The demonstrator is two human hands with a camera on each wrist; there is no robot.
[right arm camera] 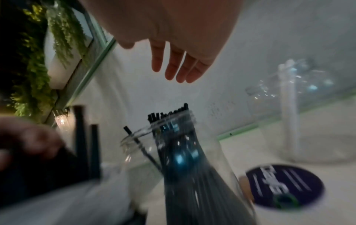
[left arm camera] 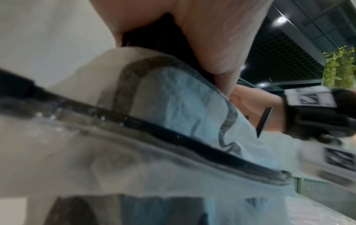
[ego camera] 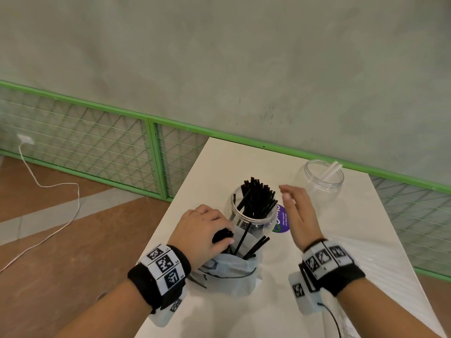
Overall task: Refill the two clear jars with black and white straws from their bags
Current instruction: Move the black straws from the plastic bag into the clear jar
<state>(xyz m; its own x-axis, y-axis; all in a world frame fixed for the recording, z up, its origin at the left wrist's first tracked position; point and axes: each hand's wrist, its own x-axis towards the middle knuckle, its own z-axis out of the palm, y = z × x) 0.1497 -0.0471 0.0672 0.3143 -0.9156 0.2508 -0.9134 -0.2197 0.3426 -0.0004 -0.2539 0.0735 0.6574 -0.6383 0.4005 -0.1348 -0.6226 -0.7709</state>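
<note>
left hand [ego camera: 203, 230] grips black straws [ego camera: 222, 236] at the bag [ego camera: 229, 272] mouth — right hand [ego camera: 299, 213] hovers spread beside the near jar [ego camera: 252, 219].

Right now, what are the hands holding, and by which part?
The left hand grips a bunch of black straws near their top ends, at the bag's mouth. The right hand holds nothing.

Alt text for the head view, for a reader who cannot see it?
The left hand grips a bunch of black straws at the mouth of a plastic bag, beside a clear jar already holding many black straws. The right hand hovers open next to that jar; a second clear jar with a few white straws stands behind on the white table.
</note>
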